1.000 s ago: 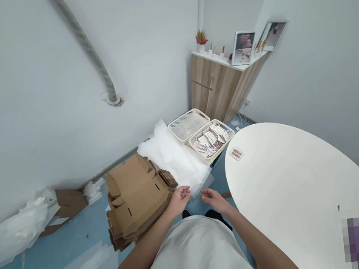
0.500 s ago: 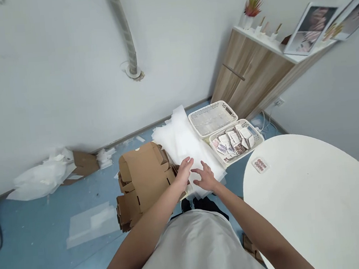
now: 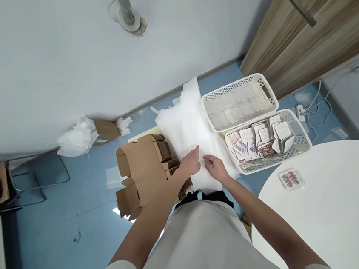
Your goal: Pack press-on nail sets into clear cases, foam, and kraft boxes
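My left hand is over a stack of white foam sheets, its index finger stretched out and nothing visible in its grasp. Beside it on the right, my right hand is low over the same sheets with its fingers curled together. Whether a sheet edge is pinched in those fingers is hidden. Left of the foam lies a pile of flattened brown cardboard boxes, partly covered by my left forearm.
Right of the foam stand a white basket with clear plastic cases and another white basket holding several printed packs. A round white table carries a small clear case. A wooden cabinet and a chair flank the area.
My view has tilted down and moved closer to the foam and baskets. The right hand's spread fingers have curled in, and the left index finger now points forward.
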A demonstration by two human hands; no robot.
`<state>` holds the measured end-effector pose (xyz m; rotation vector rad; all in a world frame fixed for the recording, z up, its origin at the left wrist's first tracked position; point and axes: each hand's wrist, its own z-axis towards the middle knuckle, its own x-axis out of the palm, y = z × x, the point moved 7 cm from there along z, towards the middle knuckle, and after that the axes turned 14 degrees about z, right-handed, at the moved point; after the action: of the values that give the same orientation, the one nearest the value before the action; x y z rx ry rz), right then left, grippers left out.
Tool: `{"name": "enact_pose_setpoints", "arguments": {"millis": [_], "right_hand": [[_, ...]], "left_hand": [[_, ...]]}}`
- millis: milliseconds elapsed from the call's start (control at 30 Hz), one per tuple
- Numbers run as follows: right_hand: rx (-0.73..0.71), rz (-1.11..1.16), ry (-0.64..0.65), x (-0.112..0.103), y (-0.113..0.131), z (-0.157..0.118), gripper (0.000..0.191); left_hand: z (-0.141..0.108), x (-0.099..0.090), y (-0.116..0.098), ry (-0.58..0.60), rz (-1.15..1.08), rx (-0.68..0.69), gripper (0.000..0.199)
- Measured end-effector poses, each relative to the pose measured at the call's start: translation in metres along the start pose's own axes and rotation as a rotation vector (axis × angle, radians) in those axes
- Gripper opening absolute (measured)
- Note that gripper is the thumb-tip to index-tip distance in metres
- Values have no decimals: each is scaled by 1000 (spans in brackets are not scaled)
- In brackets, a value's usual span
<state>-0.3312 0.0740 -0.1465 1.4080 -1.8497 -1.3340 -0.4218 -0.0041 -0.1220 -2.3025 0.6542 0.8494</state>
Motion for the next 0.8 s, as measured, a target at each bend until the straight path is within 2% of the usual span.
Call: {"name": "enact_pose_setpoints", "arguments": {"millis": [100, 233, 333, 433, 533, 633, 700, 800], "right_hand": [[22, 167, -96, -22, -1, -3, 15], [-17, 384, -158, -41, 4, -6, 21], [-61, 455, -127, -47, 13, -8, 23], [-108, 366, -112, -54, 28, -14, 26], [-183, 189, -24, -53, 53, -25, 21], [-269, 69, 58, -51, 80, -44, 21], [-335, -2, -6, -57, 93, -57, 22], [-447, -87, -275, -79, 103, -81, 23]], "left_hand": [[0, 9, 4, 31, 76, -4, 74], [-4, 9, 7, -12, 54, -17, 71], [-8, 1, 3, -93, 65, -24, 70], [-14, -5, -12, -161, 106, 86, 70], [-18, 3, -29, -137, 175, 235, 63], [-19, 14, -35, -96, 231, 236, 59], [-21, 17, -37, -111, 225, 214, 58], [-32, 17, -41, -161, 115, 203, 56]]}}
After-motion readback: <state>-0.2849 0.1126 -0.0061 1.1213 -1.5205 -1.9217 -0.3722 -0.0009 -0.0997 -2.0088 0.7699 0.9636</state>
